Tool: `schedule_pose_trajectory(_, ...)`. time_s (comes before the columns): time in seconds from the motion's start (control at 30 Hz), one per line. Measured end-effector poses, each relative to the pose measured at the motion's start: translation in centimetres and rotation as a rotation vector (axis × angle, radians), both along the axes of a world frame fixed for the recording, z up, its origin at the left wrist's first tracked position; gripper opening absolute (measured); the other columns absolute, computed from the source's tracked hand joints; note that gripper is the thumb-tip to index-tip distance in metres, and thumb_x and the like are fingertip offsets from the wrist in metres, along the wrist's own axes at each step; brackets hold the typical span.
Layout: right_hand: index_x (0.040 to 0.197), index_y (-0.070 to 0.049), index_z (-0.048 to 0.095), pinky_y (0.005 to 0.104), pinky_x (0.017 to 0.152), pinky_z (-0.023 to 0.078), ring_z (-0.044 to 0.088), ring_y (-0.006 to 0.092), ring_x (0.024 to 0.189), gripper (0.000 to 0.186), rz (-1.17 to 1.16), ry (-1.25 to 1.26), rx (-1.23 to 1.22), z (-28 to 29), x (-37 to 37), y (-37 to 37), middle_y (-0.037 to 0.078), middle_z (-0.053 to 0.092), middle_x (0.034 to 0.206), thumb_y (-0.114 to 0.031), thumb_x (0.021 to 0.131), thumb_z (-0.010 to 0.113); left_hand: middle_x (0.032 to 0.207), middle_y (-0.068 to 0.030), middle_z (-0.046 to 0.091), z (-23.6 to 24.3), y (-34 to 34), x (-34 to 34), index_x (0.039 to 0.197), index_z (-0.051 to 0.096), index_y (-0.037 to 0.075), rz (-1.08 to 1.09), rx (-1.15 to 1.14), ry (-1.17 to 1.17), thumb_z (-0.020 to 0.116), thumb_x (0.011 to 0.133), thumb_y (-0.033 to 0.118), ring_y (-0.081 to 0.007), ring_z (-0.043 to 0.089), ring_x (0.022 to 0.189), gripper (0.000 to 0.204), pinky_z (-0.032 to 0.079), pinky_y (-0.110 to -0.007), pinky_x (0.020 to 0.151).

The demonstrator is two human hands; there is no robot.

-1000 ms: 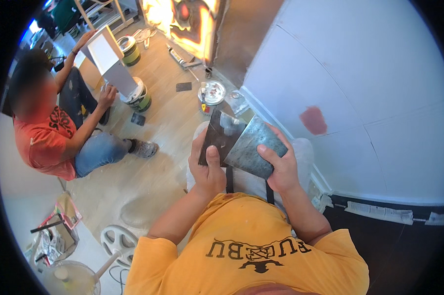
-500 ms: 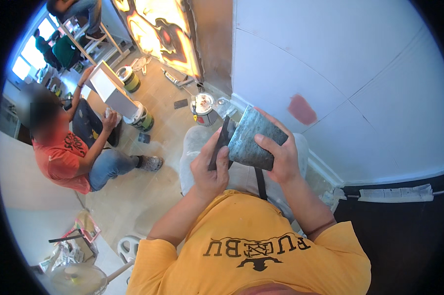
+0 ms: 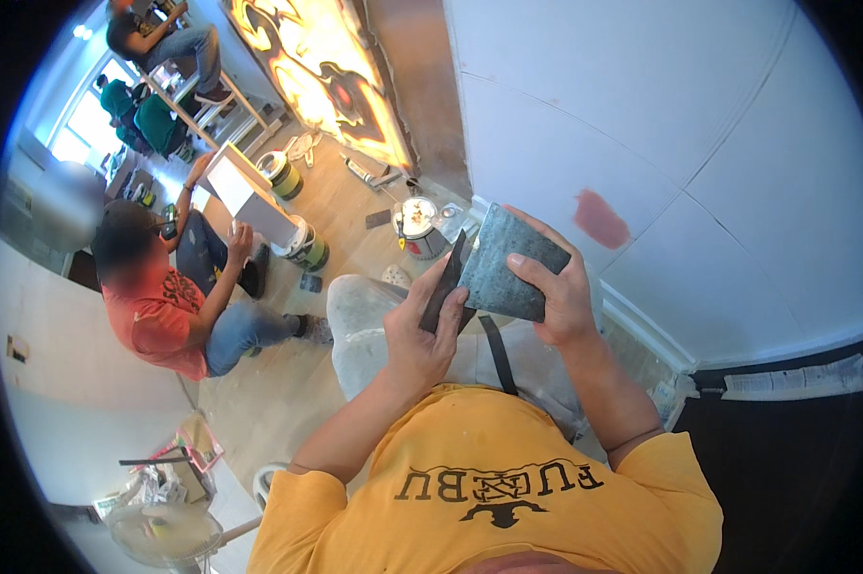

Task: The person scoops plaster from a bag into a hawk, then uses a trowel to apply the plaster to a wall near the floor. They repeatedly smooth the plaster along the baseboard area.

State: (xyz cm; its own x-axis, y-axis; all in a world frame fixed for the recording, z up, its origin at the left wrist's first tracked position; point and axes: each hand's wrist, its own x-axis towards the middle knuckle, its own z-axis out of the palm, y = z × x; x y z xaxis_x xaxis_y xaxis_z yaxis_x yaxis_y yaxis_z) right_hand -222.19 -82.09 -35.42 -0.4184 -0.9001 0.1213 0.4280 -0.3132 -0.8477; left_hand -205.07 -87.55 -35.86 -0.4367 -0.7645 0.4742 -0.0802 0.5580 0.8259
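Note:
My right hand grips a flat grey metal plate, smeared with grey filler, held up in front of my chest. My left hand holds a dark scraper blade edge-on against the plate's left side. Both hands sit above my lap in grey trousers. The white wall with a pink patch is just beyond the plate.
An open paint can stands on the wooden floor by the wall base. A seated person in a red shirt holds a white board near two tins. A bright painted panel leans at the back.
The view has swung so the wall fills more of it. The plate has turned flatter toward me and risen slightly; both hands keep their hold.

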Motion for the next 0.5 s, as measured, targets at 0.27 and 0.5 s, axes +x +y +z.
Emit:
schedule_pose_trajectory(0.27,0.137,0.006,0.055,0.0304,0.096,0.049,0.063,0.0161,0.107,0.055,0.105,0.189,0.067,-1.0,0.8,-3.3,0.012,0.066,0.12,-0.008,0.085,0.067,0.1,-0.0095,0.069,-1.9,-1.8,2.3,0.125,0.06,-0.004,0.048,0.312,-0.02,0.068,0.094,0.008,-0.0119,0.063,0.089,0.034,0.05,-0.027,0.08)
schedule_pose_trajectory(0.5,0.138,0.005,0.054,0.0322,0.1,0.047,0.061,0.0167,0.111,0.056,0.145,0.296,0.128,-2.0,1.5,-4.9,0.012,0.066,0.122,-0.009,0.086,0.068,0.1,-0.0134,0.074,-2.4,-4.3,4.4,0.127,0.061,-0.002,-0.042,0.397,-0.086,0.067,0.097,0.016,-0.014,0.067,0.093,0.035,0.052,-0.03,0.083)
